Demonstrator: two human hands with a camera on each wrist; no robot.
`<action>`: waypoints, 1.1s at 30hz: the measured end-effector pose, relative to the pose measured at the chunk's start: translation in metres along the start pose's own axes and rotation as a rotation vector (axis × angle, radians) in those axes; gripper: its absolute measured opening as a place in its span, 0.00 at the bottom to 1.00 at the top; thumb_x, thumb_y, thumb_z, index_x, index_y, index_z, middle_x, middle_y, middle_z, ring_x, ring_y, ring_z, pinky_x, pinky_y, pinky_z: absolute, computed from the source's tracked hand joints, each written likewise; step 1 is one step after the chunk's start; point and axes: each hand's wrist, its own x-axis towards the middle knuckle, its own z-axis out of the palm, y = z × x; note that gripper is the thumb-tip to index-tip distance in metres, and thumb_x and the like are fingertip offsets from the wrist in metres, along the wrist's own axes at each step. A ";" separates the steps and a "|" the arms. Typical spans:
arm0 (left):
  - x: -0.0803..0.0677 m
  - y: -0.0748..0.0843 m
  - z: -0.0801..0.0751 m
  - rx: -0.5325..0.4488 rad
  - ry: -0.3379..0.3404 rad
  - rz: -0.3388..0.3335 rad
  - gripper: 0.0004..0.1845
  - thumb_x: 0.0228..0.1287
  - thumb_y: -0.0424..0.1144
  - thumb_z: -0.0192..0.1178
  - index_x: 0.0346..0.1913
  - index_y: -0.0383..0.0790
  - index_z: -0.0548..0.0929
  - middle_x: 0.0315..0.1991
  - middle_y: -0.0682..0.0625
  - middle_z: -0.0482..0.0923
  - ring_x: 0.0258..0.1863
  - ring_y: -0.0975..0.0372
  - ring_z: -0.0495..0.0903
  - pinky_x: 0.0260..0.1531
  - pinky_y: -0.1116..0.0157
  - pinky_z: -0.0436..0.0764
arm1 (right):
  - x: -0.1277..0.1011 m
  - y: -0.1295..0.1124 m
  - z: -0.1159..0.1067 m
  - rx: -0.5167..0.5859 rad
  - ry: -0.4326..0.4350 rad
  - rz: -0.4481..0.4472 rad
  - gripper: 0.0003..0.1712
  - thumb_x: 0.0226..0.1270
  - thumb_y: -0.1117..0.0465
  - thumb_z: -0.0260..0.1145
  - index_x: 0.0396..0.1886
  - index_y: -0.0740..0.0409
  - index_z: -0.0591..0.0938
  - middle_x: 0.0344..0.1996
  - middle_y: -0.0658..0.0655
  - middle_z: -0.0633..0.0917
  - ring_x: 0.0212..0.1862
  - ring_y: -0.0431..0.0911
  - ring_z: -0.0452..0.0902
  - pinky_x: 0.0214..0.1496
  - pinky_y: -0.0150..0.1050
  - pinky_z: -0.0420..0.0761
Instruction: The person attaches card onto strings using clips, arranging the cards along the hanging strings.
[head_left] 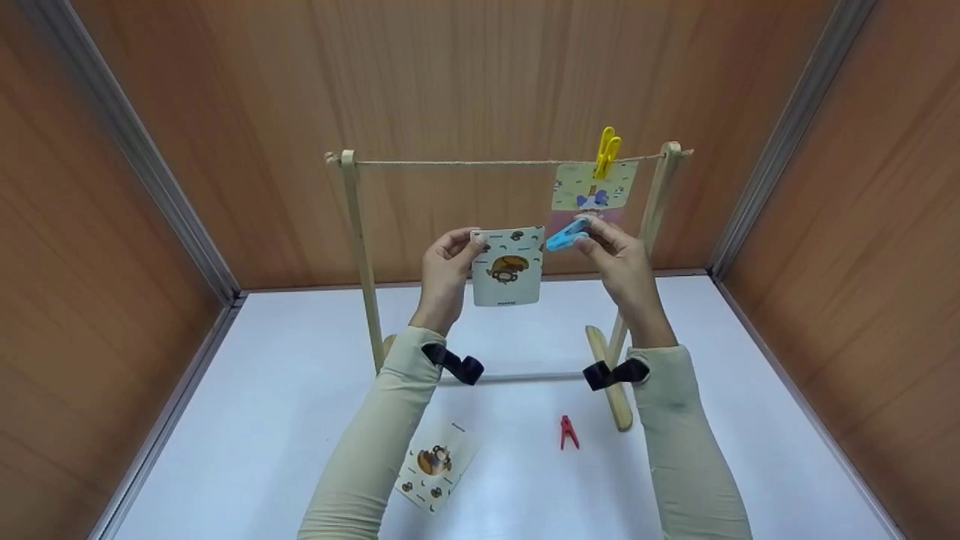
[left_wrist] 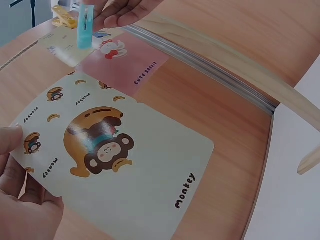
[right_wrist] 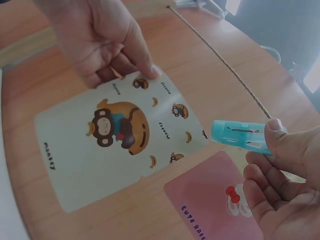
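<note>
My left hand (head_left: 446, 274) pinches a white monkey card (head_left: 508, 268) by its upper left corner, below the string (head_left: 465, 163). In the left wrist view the word "monkey" reads along one edge of the card (left_wrist: 150, 165). Between thumb and fingers, my right hand (head_left: 626, 266) holds a light blue clothespin (head_left: 567, 235), just right of the card and apart from it. Behind that hand a rabbit card (head_left: 592, 187) hangs from the string, clipped by a yellow clothespin (head_left: 607, 152). The pink half of this rabbit card (right_wrist: 210, 195) shows in the right wrist view.
The string runs between two wooden posts (head_left: 361, 262) of a stand with a wooden foot (head_left: 609, 379). A second monkey card (head_left: 436, 466) and a red clothespin (head_left: 568, 433) lie on the white table (head_left: 292, 420). Wood-grain panels (head_left: 450, 75) enclose the back and sides.
</note>
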 end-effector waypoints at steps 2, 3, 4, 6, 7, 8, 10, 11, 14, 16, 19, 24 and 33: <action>0.001 0.003 0.001 -0.001 0.001 0.002 0.12 0.65 0.40 0.62 0.48 0.41 0.80 0.46 0.47 0.82 0.48 0.56 0.80 0.53 0.55 0.74 | 0.002 -0.004 0.000 0.001 0.000 0.000 0.25 0.69 0.58 0.60 0.65 0.57 0.74 0.60 0.57 0.75 0.58 0.45 0.71 0.66 0.39 0.71; 0.002 0.004 0.002 -0.010 0.001 0.006 0.11 0.65 0.40 0.62 0.48 0.41 0.80 0.46 0.47 0.82 0.48 0.56 0.80 0.53 0.55 0.74 | 0.003 -0.006 0.000 0.000 -0.002 -0.008 0.25 0.69 0.58 0.60 0.65 0.58 0.74 0.59 0.57 0.75 0.58 0.45 0.71 0.66 0.39 0.71; 0.002 0.005 0.003 -0.017 0.000 0.010 0.11 0.65 0.40 0.62 0.48 0.41 0.80 0.45 0.47 0.82 0.48 0.56 0.80 0.52 0.55 0.74 | 0.003 -0.007 0.000 -0.002 -0.004 -0.016 0.25 0.69 0.58 0.60 0.65 0.58 0.73 0.59 0.57 0.75 0.58 0.45 0.71 0.66 0.37 0.71; 0.003 0.007 0.005 -0.033 0.000 0.022 0.11 0.65 0.38 0.62 0.47 0.40 0.80 0.43 0.48 0.83 0.46 0.57 0.80 0.51 0.56 0.74 | 0.005 -0.009 0.000 -0.006 -0.003 -0.028 0.26 0.69 0.58 0.60 0.65 0.58 0.73 0.57 0.56 0.75 0.58 0.43 0.71 0.64 0.34 0.72; 0.004 0.007 0.006 -0.039 0.000 0.030 0.10 0.65 0.38 0.62 0.47 0.40 0.80 0.42 0.49 0.83 0.45 0.58 0.80 0.50 0.58 0.75 | 0.007 -0.010 0.000 -0.007 -0.002 -0.040 0.26 0.69 0.58 0.60 0.65 0.59 0.73 0.57 0.56 0.76 0.57 0.43 0.71 0.62 0.33 0.73; 0.004 0.008 0.007 -0.049 0.001 0.038 0.09 0.64 0.37 0.62 0.46 0.39 0.80 0.40 0.50 0.83 0.45 0.58 0.80 0.49 0.59 0.75 | 0.008 -0.010 0.000 -0.010 0.000 -0.050 0.25 0.69 0.59 0.60 0.65 0.59 0.73 0.56 0.56 0.76 0.56 0.42 0.71 0.61 0.31 0.74; 0.005 0.010 0.009 -0.060 0.001 0.051 0.09 0.64 0.37 0.63 0.45 0.39 0.81 0.39 0.50 0.83 0.43 0.59 0.80 0.48 0.61 0.75 | 0.010 -0.012 0.000 -0.011 0.000 -0.061 0.25 0.69 0.58 0.60 0.65 0.59 0.74 0.55 0.56 0.76 0.55 0.42 0.71 0.60 0.30 0.74; 0.006 0.011 0.010 -0.063 0.002 0.057 0.08 0.64 0.36 0.63 0.45 0.39 0.81 0.38 0.50 0.83 0.43 0.59 0.80 0.48 0.61 0.75 | 0.011 -0.014 0.000 -0.009 -0.001 -0.062 0.25 0.69 0.58 0.60 0.64 0.59 0.74 0.55 0.56 0.76 0.55 0.42 0.72 0.60 0.31 0.74; 0.007 0.014 0.012 -0.073 0.000 0.070 0.08 0.64 0.36 0.63 0.45 0.39 0.81 0.39 0.50 0.83 0.43 0.59 0.80 0.49 0.61 0.75 | 0.012 -0.017 -0.001 -0.009 -0.005 -0.062 0.25 0.70 0.57 0.59 0.65 0.59 0.73 0.56 0.57 0.77 0.56 0.43 0.72 0.63 0.35 0.73; 0.007 0.016 0.014 -0.071 -0.007 0.075 0.08 0.64 0.36 0.62 0.45 0.39 0.81 0.39 0.50 0.82 0.44 0.59 0.80 0.49 0.61 0.75 | 0.013 -0.020 -0.001 -0.009 -0.003 -0.061 0.25 0.70 0.57 0.59 0.65 0.58 0.73 0.58 0.57 0.77 0.57 0.44 0.72 0.65 0.38 0.72; 0.007 0.018 0.016 -0.074 -0.016 0.077 0.09 0.65 0.36 0.62 0.46 0.39 0.80 0.40 0.50 0.82 0.44 0.59 0.80 0.50 0.61 0.74 | 0.014 -0.024 -0.001 -0.008 0.002 -0.066 0.25 0.70 0.57 0.59 0.65 0.58 0.73 0.58 0.57 0.77 0.58 0.44 0.72 0.66 0.39 0.71; 0.010 0.023 0.020 -0.087 -0.005 0.087 0.08 0.64 0.36 0.63 0.45 0.39 0.81 0.39 0.50 0.82 0.44 0.59 0.80 0.49 0.62 0.74 | 0.018 -0.032 0.001 0.003 0.002 -0.066 0.24 0.69 0.58 0.59 0.64 0.57 0.74 0.55 0.56 0.78 0.55 0.44 0.73 0.63 0.36 0.73; 0.014 0.031 0.026 -0.099 0.007 0.099 0.08 0.63 0.35 0.63 0.44 0.38 0.81 0.36 0.52 0.83 0.41 0.61 0.80 0.46 0.66 0.76 | 0.026 -0.046 0.002 -0.052 0.025 -0.074 0.26 0.69 0.56 0.59 0.65 0.57 0.74 0.55 0.57 0.77 0.56 0.45 0.76 0.58 0.35 0.77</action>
